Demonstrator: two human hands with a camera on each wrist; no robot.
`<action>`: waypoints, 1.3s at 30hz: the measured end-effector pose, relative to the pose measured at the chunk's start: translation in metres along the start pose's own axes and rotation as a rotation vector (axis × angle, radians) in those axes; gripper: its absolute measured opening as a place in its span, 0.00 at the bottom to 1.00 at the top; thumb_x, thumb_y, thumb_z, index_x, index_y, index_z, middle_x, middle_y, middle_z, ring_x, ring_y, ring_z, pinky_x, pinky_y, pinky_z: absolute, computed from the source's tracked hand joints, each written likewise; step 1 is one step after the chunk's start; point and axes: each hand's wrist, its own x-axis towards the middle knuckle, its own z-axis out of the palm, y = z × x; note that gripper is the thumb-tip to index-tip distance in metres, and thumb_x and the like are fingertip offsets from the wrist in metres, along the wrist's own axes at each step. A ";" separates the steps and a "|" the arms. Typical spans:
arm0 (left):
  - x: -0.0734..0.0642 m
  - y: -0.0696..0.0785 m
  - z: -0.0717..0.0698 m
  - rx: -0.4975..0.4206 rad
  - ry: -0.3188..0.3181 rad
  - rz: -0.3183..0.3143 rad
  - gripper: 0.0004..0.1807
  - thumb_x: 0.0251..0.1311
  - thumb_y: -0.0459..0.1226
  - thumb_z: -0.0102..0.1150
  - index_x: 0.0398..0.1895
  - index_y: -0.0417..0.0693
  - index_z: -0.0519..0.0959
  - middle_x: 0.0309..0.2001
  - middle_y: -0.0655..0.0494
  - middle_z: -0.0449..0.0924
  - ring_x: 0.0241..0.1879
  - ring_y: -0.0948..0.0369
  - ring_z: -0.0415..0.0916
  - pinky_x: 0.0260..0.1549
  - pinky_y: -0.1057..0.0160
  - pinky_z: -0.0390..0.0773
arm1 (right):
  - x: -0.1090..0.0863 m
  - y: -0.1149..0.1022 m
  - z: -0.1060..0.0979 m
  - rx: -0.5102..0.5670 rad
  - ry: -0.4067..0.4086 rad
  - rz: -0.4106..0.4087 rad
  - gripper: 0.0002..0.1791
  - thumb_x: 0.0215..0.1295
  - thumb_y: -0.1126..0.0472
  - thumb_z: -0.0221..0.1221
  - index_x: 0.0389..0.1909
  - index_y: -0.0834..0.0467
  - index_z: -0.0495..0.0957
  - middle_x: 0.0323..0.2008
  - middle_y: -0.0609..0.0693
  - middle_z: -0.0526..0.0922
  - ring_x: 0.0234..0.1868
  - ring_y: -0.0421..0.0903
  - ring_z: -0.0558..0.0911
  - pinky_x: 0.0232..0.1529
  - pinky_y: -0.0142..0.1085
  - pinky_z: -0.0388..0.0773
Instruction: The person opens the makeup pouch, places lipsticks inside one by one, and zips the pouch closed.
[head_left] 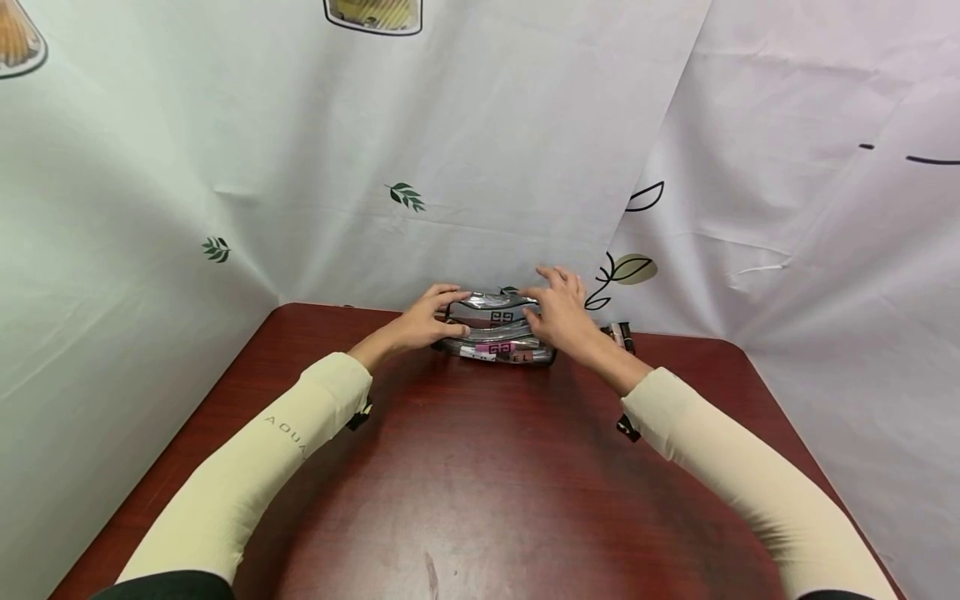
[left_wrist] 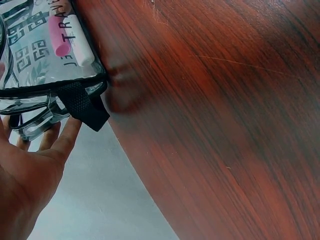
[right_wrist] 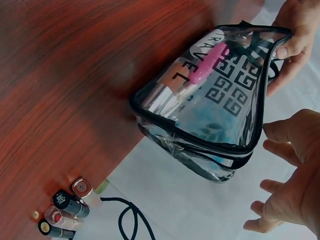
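A clear cosmetic pouch (head_left: pixel 491 332) with black trim and printed lettering stands at the far edge of the table. Through its wall show a pink tube (right_wrist: pixel 207 65), a white tube (left_wrist: pixel 80 42) and a brownish item (right_wrist: pixel 173 75). My left hand (head_left: pixel 417 323) grips the pouch's left end, its thumb on the near side and its fingers behind. At the other end, my right hand (head_left: pixel 564 315) has its fingers spread, with a fingertip right at the pouch's top rim in the right wrist view. A black strap tab (left_wrist: pixel 84 106) sticks out by the left hand.
Several lipsticks (right_wrist: pixel 66 204) lie grouped on the table right of the pouch, by the far edge. A white printed cloth (head_left: pixel 450 167) hangs close behind the dark red wooden table (head_left: pixel 480 467). A black leaf-stem line (right_wrist: pixel 131 212) is printed on it.
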 end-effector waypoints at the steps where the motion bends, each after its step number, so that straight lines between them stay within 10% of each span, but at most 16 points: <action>1: 0.000 0.000 0.000 0.005 0.000 0.000 0.44 0.77 0.44 0.72 0.91 0.48 0.64 0.92 0.42 0.47 0.89 0.39 0.53 0.84 0.32 0.62 | 0.000 0.000 0.000 0.002 0.004 0.000 0.20 0.81 0.61 0.66 0.70 0.58 0.87 0.88 0.66 0.62 0.88 0.72 0.54 0.87 0.74 0.46; 39: 0.001 0.001 0.001 0.010 -0.003 0.015 0.44 0.76 0.43 0.72 0.90 0.46 0.65 0.91 0.39 0.48 0.88 0.36 0.53 0.84 0.30 0.61 | -0.035 0.117 -0.041 0.006 0.022 0.236 0.19 0.84 0.59 0.58 0.60 0.69 0.86 0.83 0.78 0.62 0.84 0.83 0.54 0.80 0.80 0.47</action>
